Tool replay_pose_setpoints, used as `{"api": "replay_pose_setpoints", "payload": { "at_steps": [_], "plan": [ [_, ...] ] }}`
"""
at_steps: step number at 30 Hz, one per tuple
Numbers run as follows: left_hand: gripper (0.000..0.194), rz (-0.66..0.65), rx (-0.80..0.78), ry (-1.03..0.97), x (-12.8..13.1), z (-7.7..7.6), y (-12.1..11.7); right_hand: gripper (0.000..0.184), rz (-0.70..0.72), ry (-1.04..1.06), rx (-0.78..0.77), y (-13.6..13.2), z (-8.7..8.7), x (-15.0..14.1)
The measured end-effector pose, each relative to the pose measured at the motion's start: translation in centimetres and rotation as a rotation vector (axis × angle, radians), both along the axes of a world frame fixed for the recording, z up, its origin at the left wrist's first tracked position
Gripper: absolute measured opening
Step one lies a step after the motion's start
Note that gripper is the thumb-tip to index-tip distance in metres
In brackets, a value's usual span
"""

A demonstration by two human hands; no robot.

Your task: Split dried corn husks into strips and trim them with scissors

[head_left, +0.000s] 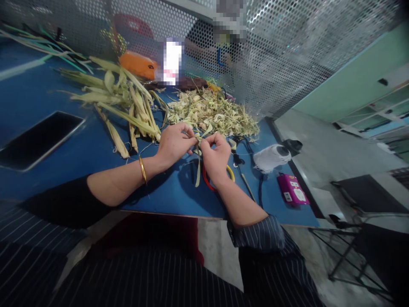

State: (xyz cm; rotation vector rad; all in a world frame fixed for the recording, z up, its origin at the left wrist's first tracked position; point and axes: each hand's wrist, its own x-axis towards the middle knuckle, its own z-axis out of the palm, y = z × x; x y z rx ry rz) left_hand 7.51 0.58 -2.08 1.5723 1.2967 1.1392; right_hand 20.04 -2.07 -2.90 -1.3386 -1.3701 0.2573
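Note:
My left hand (175, 143) and my right hand (217, 154) meet above the blue table, fingertips pinched together. Between them is a pale green corn husk strip (198, 168), with one end hanging down and shorter ends sticking up. The fingers partly hide where the pieces cross. Left of my left hand lies a bundle of long dried husks (137, 102). Just beyond both hands is a heap of small husk scraps (211, 113). A red and yellow ring (230, 172) lies on the table under my right hand, partly covered by it.
A white thread spool (271, 157) and a magenta box (293, 189) stand at the right. A black tablet-like slab (40, 138) lies at the left. An orange pouch (138, 65) sits by the perforated metal screen (275, 55). A dark chair (373, 194) stands beyond the table's right edge.

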Motion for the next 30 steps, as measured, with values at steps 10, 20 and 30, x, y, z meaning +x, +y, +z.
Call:
{"api": "replay_pose_setpoints", "payload": {
  "at_steps": [10, 20, 30],
  "plan": [
    [0.01, 0.002, 0.067, 0.037, 0.0, 0.0, -0.5, 0.006, 0.111, 0.019, -0.048, 0.2, -0.2, 0.5],
    [0.035, -0.049, 0.288, 0.321, -0.4, 0.4, -0.7, 0.022, 0.23, -0.052, -0.187, 0.4, 1.3, 1.8],
    [0.044, -0.138, 0.385, 0.446, -0.4, 0.5, -0.9, 0.006, 0.283, 0.071, -0.23, 0.7, 1.3, 2.6]
  ]
}}
